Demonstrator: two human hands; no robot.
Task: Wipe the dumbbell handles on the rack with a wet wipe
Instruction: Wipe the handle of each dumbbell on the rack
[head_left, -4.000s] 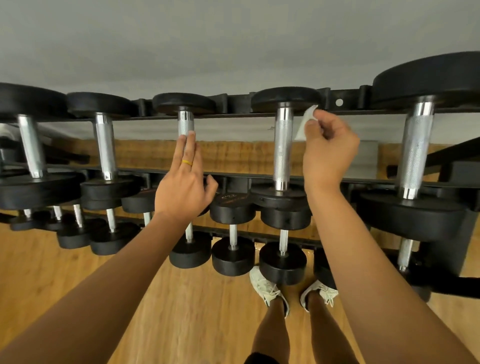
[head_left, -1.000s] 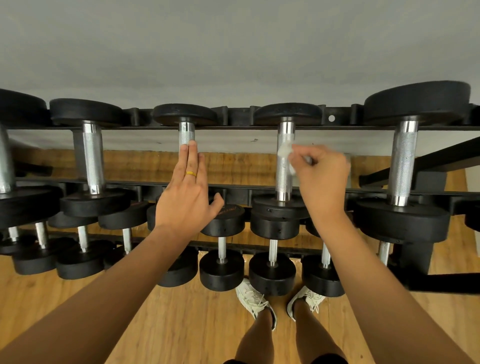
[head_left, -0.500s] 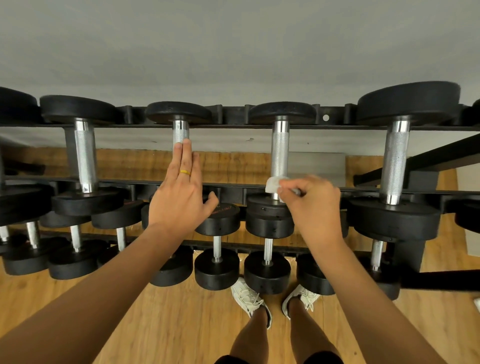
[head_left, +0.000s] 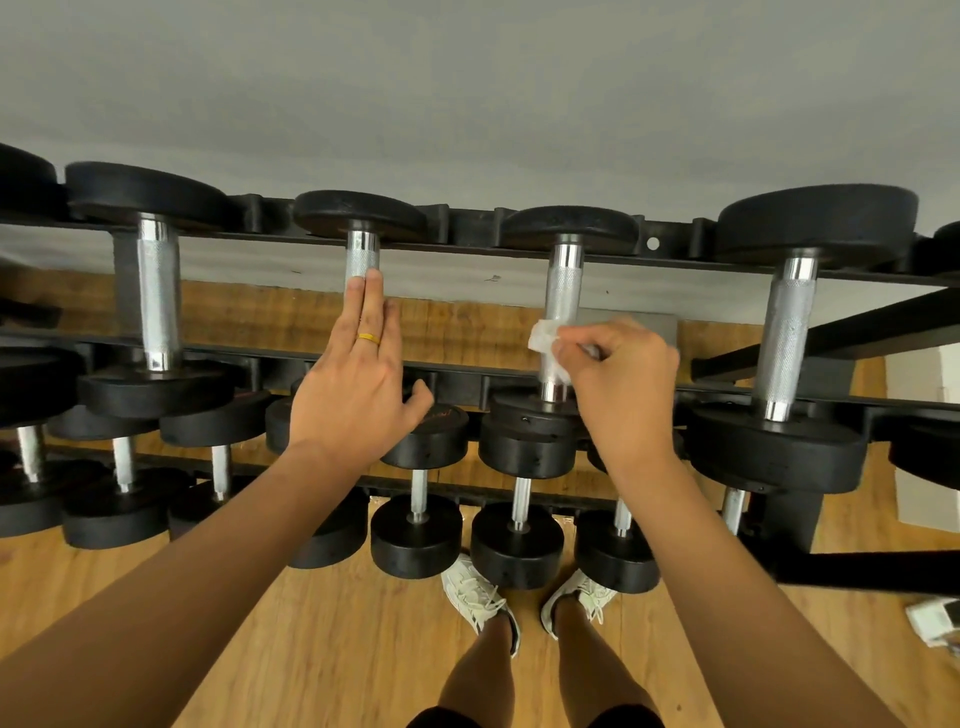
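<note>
Compared with half a second earlier, the wet wipe (head_left: 541, 338) is sitting slightly higher on its dumbbell handle (head_left: 563, 291), having left the collar beside the near weight head for the lower-middle of the knurled shaft. Right of centre in the frame, the right hand (head_left: 623, 384) is pinching the crumpled white wipe between curled fingers and thumb and pressing it against the left side of that handle, with part of the wipe trailing down the shaft. This dumbbell is resting across the top tier of the black rack (head_left: 467, 228), its far head lying on the rear rail and its near head on the front rail. Left of centre, the left hand (head_left: 353, 395) is lying flat with fingers straight and together, gripping nothing; its fingertips are touching the handle of the neighbouring dumbbell (head_left: 362, 257), and a yellow ring (head_left: 369, 338) is showing on one finger. Flanking these, a thicker-handled dumbbell (head_left: 156, 301) is occupying the top tier at the left of the frame and the largest dumbbell (head_left: 784, 332) is occupying it at the right. Below the hands, smaller dumbbells (head_left: 415, 535) are lining the lower tiers. At the bottom of the frame, two pale shoes (head_left: 475, 597) are standing on the wooden floor (head_left: 311, 649) just beside the lowest row, and a white object (head_left: 935, 621) is lying at the lower right edge, too cropped to identify. A plain grey wall (head_left: 467, 104) is filling the upper part of the frame.
</note>
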